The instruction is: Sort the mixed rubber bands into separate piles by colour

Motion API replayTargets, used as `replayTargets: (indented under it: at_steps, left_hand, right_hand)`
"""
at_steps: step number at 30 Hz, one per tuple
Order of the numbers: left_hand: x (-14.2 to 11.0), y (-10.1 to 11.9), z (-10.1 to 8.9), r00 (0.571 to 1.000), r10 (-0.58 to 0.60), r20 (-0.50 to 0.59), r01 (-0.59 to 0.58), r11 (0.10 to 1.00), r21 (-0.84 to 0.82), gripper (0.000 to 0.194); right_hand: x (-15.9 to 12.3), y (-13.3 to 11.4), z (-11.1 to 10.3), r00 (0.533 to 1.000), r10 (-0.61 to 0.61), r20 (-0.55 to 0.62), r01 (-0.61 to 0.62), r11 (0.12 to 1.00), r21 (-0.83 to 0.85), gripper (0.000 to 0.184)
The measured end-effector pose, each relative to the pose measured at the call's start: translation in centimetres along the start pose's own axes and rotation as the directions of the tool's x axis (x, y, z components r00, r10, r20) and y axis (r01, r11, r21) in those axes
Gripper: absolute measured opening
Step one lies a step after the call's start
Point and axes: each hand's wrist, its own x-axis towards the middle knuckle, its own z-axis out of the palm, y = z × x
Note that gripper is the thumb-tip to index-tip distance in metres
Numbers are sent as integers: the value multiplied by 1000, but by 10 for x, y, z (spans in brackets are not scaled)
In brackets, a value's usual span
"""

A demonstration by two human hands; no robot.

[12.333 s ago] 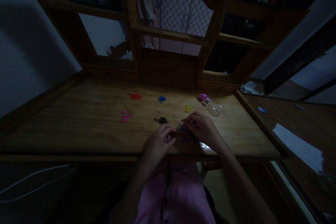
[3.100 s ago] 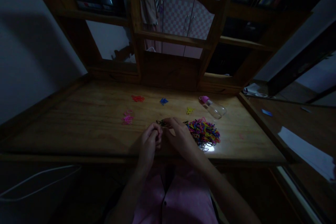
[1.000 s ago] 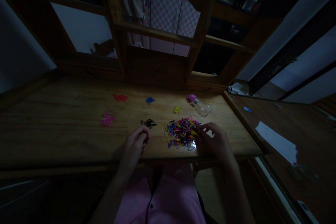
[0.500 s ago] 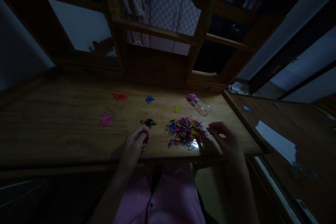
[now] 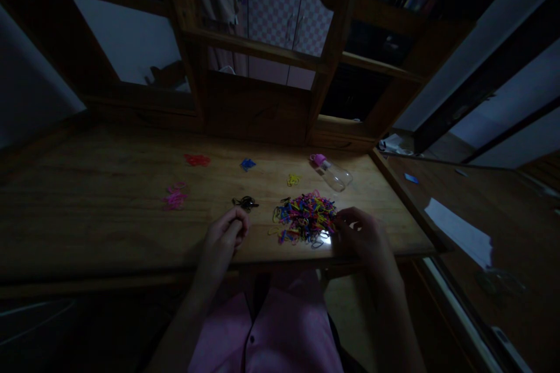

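A mixed heap of small coloured rubber bands (image 5: 306, 215) lies on the wooden desk (image 5: 109, 204) in front of me. My right hand (image 5: 362, 234) is at the heap's right edge, thumb and forefinger bent together on the outermost bands; what is between the tips is hidden. Curled closed, my left hand (image 5: 226, 233) rests by the desk's front edge, just below a small group of black bands (image 5: 245, 203); I cannot make out what its fingers hold. Separate small groups lie farther off: pink bands (image 5: 175, 197), red bands (image 5: 197, 160), blue bands (image 5: 247, 164) and yellow bands (image 5: 293, 179).
Behind the heap a clear bottle with a pink cap (image 5: 336, 177) lies on its side. Wooden shelving (image 5: 258, 106) rises along the desk's back. To the right, a brown surface holds a white paper sheet (image 5: 459, 233) and a small blue card (image 5: 410, 178).
My right hand has moved left, from beside the heap to its right edge, fingertips now among the bands. My left hand stays in place, still curled. The view has shifted slightly.
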Motion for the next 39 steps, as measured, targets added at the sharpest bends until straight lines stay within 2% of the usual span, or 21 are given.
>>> replayTargets:
  at_steps: [5, 10, 15, 20, 27, 31, 35, 37, 39]
  left_hand:
    - [-1, 1, 1, 1000, 10, -3, -10, 1000, 19, 11]
    - [-1, 2, 1, 1000, 15, 8, -15, 1000, 15, 12]
    - [0, 1, 0, 1000, -2, 14, 2, 1000, 9, 11]
    - [-1, 1, 0, 1000, 12, 19, -12, 1000, -5, 11]
    - [1, -1, 0, 1000, 2, 20, -2, 1000, 1, 10]
    - [0, 0, 0, 1000, 12, 14, -13, 1000, 18, 11]
    - [-1, 1, 1, 1000, 13, 20, -13, 1000, 24, 11]
    - [0, 1, 2, 1000, 12, 19, -12, 1000, 13, 11]
    - [0, 1, 2, 1000, 15, 22, -15, 1000, -6, 10]
  right_hand:
    - [1, 0, -3, 1000, 2, -23, -1, 1000, 30, 20]
    - [4, 3, -6, 994, 77, -73, -62, 982, 180, 25]
    - [7, 3, -8, 989, 141, -46, -119, 941, 316, 30]
    - [9, 0, -9, 989, 148, -25, -130, 927, 352, 24]
    - [12, 0, -8, 980, 197, 36, -194, 886, 422, 26]
    - [12, -1, -8, 971, 241, 10, -216, 849, 483, 26]
    - [27, -12, -9, 983, 184, -10, -151, 835, 529, 24]
    - [48, -26, -4, 995, 101, 10, -90, 829, 552, 23]
    - [78, -47, 11, 997, -21, 69, -24, 811, 584, 22]
